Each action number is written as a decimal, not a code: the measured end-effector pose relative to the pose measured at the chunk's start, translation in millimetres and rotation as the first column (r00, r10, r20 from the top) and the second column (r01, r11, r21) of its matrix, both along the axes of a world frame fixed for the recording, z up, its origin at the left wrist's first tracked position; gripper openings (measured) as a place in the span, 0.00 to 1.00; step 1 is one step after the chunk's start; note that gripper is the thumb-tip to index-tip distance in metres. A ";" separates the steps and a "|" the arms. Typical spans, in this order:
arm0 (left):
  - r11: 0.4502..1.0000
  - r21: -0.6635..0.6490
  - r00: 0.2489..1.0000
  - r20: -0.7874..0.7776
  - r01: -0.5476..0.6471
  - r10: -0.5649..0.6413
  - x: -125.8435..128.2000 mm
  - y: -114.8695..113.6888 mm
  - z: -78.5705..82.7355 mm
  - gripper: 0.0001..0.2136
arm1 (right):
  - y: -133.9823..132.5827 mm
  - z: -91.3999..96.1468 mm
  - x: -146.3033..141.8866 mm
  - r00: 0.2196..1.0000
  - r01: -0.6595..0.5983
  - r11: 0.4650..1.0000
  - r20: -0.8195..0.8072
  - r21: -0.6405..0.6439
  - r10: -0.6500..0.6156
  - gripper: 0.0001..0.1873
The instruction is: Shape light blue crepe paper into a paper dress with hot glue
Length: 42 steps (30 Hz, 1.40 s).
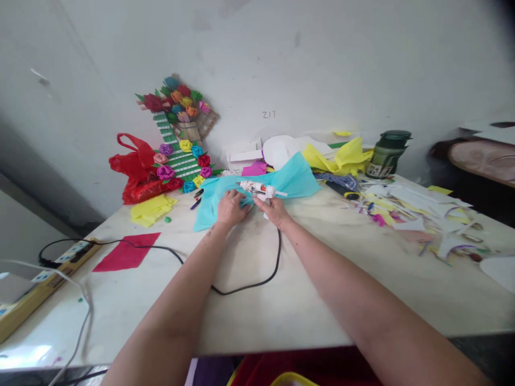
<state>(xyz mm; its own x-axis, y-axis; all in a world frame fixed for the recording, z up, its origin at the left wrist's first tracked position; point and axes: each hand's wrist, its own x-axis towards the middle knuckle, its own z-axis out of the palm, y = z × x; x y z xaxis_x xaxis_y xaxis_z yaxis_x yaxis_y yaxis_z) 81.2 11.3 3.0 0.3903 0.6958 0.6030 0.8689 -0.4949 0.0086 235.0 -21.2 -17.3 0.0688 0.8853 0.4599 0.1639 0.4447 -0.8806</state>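
My right hand [274, 211] is closed around the handle of a white glue gun [257, 188]. The gun's nozzle points left, over the fingers of my left hand, and a glue stick pokes out of its rear. Beneath both hands spreads a crumpled sheet of turquoise crepe paper [295, 179]. My left hand [232, 208] rests on its front part, back of the hand up, with the fingers bent inward against the paper; the fingertips are partly hidden. A black cord [257, 284] loops over the table below my hands and passes under my left forearm.
Paper-flower work [181, 155] leans on the wall beside a red plastic bag [134, 166]. Yellow paper [153, 210], a red sheet [126, 252] and a power strip [52, 279] lie left. Paper scraps [406, 206], a cutter [341, 190] and a green bottle [388, 154] are right.
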 end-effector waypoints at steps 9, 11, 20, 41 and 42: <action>0.955 -0.125 0.940 0.249 0.268 -0.231 -40.4 3.3 -1.1 0.10 | 1.9 -1.8 0.1 1.000 0.009 1.000 0.000 -0.024 -0.009 0.24; 0.946 -0.167 0.922 0.323 0.279 -0.215 -45.6 3.4 -2.7 0.10 | 1.5 -1.2 -0.3 1.000 0.003 0.999 -0.025 -0.052 -0.004 0.24; 0.905 -0.403 0.875 0.477 0.136 0.081 -41.4 3.9 -6.1 0.15 | -3.8 6.2 1.5 0.983 -0.071 0.984 -0.176 -0.164 0.042 0.22; 0.904 -0.406 0.854 0.510 0.133 0.104 -51.6 6.2 -1.1 0.16 | -18.5 19.8 34.5 0.889 -0.390 0.843 0.086 -0.370 0.449 0.16; 0.904 -0.405 0.852 0.513 0.133 0.104 -51.6 6.0 -1.0 0.16 | -18.3 19.6 33.7 0.891 -0.381 0.848 0.099 -0.369 0.443 0.16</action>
<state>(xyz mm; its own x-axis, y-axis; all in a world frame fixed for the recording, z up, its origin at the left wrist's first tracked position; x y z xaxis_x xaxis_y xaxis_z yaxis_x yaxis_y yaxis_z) 29.6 17.3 2.0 0.1199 0.9195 0.3745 0.6698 -0.3533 0.6531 268.7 -39.5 2.3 -0.3897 0.9149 0.1051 0.1944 0.1933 -0.9617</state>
